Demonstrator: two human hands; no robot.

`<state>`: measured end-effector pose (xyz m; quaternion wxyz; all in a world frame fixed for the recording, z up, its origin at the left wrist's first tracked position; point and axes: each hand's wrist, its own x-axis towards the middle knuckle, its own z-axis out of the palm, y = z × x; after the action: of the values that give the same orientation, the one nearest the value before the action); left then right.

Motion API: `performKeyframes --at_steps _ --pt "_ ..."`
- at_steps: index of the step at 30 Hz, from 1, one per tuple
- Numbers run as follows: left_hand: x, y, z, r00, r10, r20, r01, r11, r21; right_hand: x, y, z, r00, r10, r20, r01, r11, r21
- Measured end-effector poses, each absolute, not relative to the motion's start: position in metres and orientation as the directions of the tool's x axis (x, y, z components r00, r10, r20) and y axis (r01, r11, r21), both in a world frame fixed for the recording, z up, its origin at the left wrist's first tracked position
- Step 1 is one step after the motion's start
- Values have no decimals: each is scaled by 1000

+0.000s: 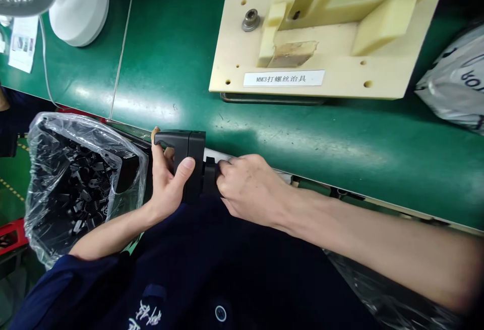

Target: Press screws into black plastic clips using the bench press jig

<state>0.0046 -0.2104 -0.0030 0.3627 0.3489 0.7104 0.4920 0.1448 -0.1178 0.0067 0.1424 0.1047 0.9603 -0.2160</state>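
Close to my body, at the front edge of the green bench, my left hand (pixel 166 186) is wrapped round a black plastic housing (pixel 194 153) with a hooked, handle-like arm. Its thumb presses on the near face. My right hand (pixel 253 184) is closed, its fingers round a smaller black piece (pixel 209 174) that sits against the right side of the housing. Whether the two pieces are joined or only touching, I cannot tell. The far fingers of both hands are partly hidden.
A pale yellow fixture (pixel 340 63) with a label stands on the green bench (pixel 170 58). At left, a plastic-lined bin (pixel 124 123) holds many small black parts. A white lamp base (pixel 79 7) is at upper left, a plastic bag (pixel 457 83) at right.
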Motion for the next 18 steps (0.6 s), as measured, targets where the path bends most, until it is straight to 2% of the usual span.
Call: performKeyframes --at_steps 3,5,8,10,12,15,18 --pt "0 -207 -5 -472 880 -58 262 202 944 144 -121 2 -944 227 -238 299 894 -333" --pt "-3 -203 -6 -466 884 26 333 148 931 143 -119 1 -931 314 -184 361 868 -343" --pt "-7 -202 -9 -431 897 99 403 93 911 140 -113 -2 -879 408 -249 476 708 -522" --pt "-8 -206 -12 -381 917 115 424 63 903 139 -111 -7 -861 383 -335 505 558 -659" --pt "-7 -214 -15 -341 933 112 425 47 904 140 -114 -12 -869 321 -378 492 470 -733" --pt "-1 -225 -15 -388 922 4 355 146 924 138 -127 -19 -875 295 -384 484 514 -708" --pt "3 -231 -12 -545 800 -249 134 377 917 130 -145 -23 -850 397 -346 526 681 -509"
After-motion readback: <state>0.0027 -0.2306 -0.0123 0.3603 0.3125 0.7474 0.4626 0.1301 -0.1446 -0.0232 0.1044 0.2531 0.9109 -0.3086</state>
